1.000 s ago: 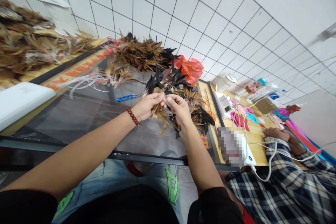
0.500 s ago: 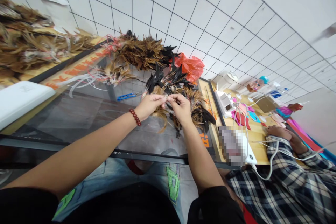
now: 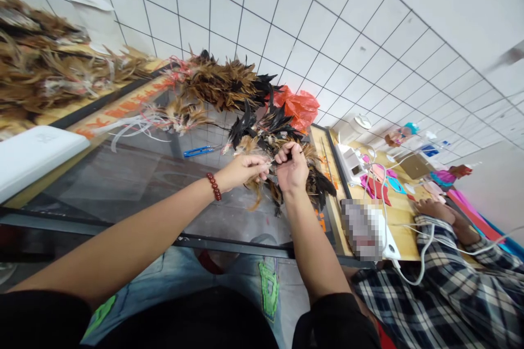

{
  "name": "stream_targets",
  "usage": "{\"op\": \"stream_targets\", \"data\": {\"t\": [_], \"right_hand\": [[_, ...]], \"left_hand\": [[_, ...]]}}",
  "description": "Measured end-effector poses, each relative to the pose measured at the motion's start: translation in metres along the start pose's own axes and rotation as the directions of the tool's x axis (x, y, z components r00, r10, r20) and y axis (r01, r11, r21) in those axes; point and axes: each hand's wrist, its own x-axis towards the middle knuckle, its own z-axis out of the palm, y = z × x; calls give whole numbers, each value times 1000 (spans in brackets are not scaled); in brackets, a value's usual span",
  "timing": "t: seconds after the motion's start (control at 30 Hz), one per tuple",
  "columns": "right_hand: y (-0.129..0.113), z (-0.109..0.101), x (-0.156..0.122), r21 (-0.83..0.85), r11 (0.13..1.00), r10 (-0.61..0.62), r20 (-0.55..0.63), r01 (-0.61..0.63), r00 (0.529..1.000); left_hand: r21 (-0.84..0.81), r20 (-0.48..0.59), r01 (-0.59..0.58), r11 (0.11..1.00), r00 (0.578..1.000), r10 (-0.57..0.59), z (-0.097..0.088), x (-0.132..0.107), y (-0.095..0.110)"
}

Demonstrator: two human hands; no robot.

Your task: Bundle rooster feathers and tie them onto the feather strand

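bright even indoor light, soft shadows, strong wide-angle bending at edges, tilted view

Soft, matt brown-and-black feather bundle point(image 3: 313, 177) on a glossy, reflective glass tabletop point(image 3: 123, 180); smooth glazed wall tiles point(image 3: 311, 27); crinkled shiny red plastic bag point(image 3: 301, 106); polished bead bracelet point(image 3: 213, 186); woven plaid cloth sleeve point(image 3: 450, 300).

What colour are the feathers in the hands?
Mostly brown, with black ones mixed in. The bunch of feathers shows best in the head view.
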Motion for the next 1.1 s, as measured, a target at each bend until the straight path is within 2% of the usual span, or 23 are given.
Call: {"op": "stream_targets", "data": {"t": [0.07,0.13,0.17,0.2,0.23,0.27,0.3,0.37,0.47,0.57,0.63,0.67,0.73,0.8,0.83,0.93,1.1], "right_hand": [[2,0,-2,-141,989,-29,45,35,999],[3,-4,-4,-401,902,-165,28,162,986],[2,-6,-4,-553,796,-275,31,246,961],[1,-8,-5,-688,650,-381,72,323,922],[0,-10,-7,-785,485,-452,153,386,879],[-1,-12,-8,-838,327,-471,257,437,844],[-2,-12,-10,-856,194,-438,361,479,823],[-2,-11,-14,-845,36,-295,502,534,813],[0,-9,-18,-861,-32,-168,506,508,846],[3,-9,-16,-899,21,-171,428,437,888],[5,-9,-13,-913,145,-190,353,382,916],[8,-9,-12,-905,248,-195,302,345,933],[15,-6,-11,-823,516,-144,188,236,972],[23,-1,-11,-657,750,-16,101,78,995],[26,2,-12,-570,821,50,73,0,996],[30,8,-13,-401,905,162,10,-144,987],[25,9,-14,-331,913,253,-2,-240,967]], "left_hand": [[-17,-44,10,1000,999,-11,-1,0,-1],[-97,-133,14,995,991,-27,-3,1,0],[-148,-179,18,989,983,-44,-5,2,1],[-196,-220,21,980,973,-65,-7,2,2],[-235,-250,25,972,964,-86,-9,2,3],[-265,-270,27,964,957,-101,-11,2,5],[-284,-280,27,958,954,-110,-12,2,6],[-297,-271,22,955,957,-106,-12,2,8],[-292,-215,18,956,973,-84,-11,1,9],[-291,-192,13,957,979,-72,-10,1,8],[-288,-219,8,958,973,-74,-11,2,7],[-280,-244,0,960,967,-71,-12,3,6],[-246,-301,-25,969,952,-52,-14,4,4],[-209,-355,-49,977,935,-29,-15,5,3],[-198,-375,-56,979,927,-23,-15,5,2],[-202,-393,-57,978,919,-27,-13,5,3],[-218,-340,-60,974,940,-19,-10,3,6]]}}
